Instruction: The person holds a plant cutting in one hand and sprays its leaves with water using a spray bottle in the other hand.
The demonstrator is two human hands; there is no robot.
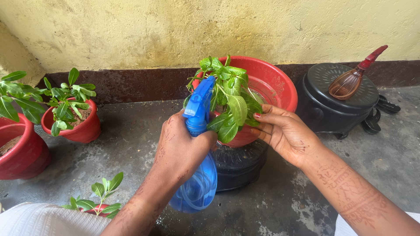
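Head view looks down on your two bare hands working at a potted plant on a stained concrete floor (280, 205) by a yellowish wall (175, 30). Your left hand (179, 148) is clenched around the neck of a blue spray bottle (197, 175), fingers wrapped at the trigger; the bottle's blue nozzle head (199, 102) rises just above your knuckles and points toward the leaves, while its translucent body hangs below your palm. Your right hand (284, 131) is partly open, its fingers (267, 118) stretched out and touching the green leaves of the plant (229, 105), holding them from the right side. You cannot tell whether those fingers pinch a leaf or only rest against it.

The plant stands in a red pot (243, 137) directly between your two hands, and that pot sits on a black stand (240, 166) just below your fingers. Behind the leaves, beyond your fingertips, a large red basin (271, 78) leans near the wall. Further right of your right hand sits a black round container (337, 105) with a brown, red-tipped bottle (354, 78) lying on its lid. Well to the left of your left hand stand two more red pots with green plants (72, 118), (17, 148), and a small seedling (103, 196) grows near your left forearm.
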